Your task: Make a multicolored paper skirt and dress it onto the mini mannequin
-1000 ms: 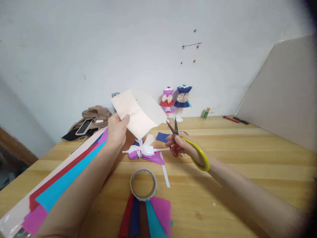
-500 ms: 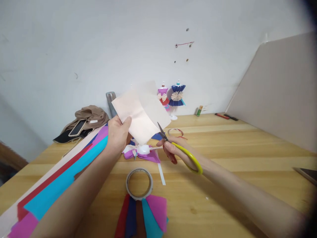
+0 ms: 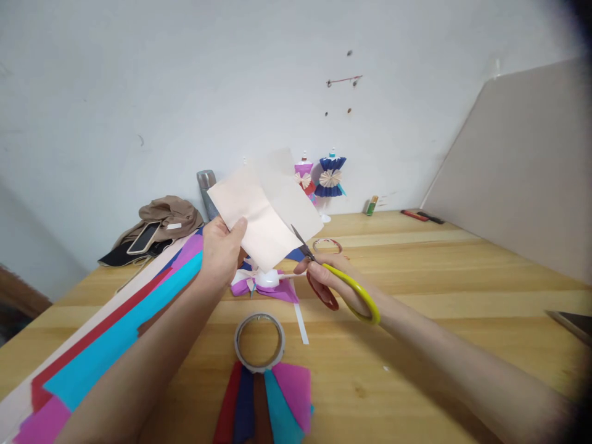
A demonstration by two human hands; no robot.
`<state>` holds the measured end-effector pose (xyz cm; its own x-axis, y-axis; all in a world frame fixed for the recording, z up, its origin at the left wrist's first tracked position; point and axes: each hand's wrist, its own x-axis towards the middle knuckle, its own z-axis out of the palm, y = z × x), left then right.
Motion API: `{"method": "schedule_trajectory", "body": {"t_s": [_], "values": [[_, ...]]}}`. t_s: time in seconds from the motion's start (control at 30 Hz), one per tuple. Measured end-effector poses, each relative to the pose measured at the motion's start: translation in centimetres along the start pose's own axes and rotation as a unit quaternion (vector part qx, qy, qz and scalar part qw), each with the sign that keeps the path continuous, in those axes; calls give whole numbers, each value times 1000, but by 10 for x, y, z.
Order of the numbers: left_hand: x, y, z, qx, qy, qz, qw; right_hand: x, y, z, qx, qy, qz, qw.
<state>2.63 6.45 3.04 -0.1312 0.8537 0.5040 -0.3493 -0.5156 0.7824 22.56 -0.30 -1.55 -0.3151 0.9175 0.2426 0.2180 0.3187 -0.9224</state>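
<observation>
My left hand (image 3: 221, 248) pinches a folded sheet of pale peach paper (image 3: 259, 213) and holds it up above the wooden table (image 3: 439, 290). My right hand (image 3: 333, 280) grips scissors (image 3: 335, 285) with one yellow and one red handle. Their open blades touch the paper's right edge. Below the paper lies a small white mannequin form with a purple and white paper skirt (image 3: 266, 283). A roll of tape (image 3: 259, 341) lies flat in front of it.
Strips of coloured paper (image 3: 268, 404) fan out below the tape, and long coloured sheets (image 3: 111, 345) run along the left. Two paper-dressed mannequins (image 3: 319, 182) stand by the wall. A brown cloth with a phone (image 3: 152, 231) lies at the back left; a grey board (image 3: 522, 166) leans right.
The scissors have swung left from pointing upward until the blades meet the paper's right edge. The view has shifted slightly; the left hand keeps holding the paper up.
</observation>
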Motion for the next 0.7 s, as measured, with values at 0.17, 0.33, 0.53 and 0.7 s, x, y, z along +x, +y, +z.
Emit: {"method": "schedule_trajectory", "body": {"t_s": [0.17,0.33,0.53,0.7], "values": [[0,3,1,-9,0,-3,1000,0,1,-1,-3,9,27,1000],[0,5,2,-11,-2,-14,1000,-1,-5,-1,-38,23,56,997],[0,8,2,1,4,-22,1000,0,-9,3,-24,42,83,995],[1,9,2,4,-4,-30,1000,1,-5,-1,-43,21,61,997]]}}
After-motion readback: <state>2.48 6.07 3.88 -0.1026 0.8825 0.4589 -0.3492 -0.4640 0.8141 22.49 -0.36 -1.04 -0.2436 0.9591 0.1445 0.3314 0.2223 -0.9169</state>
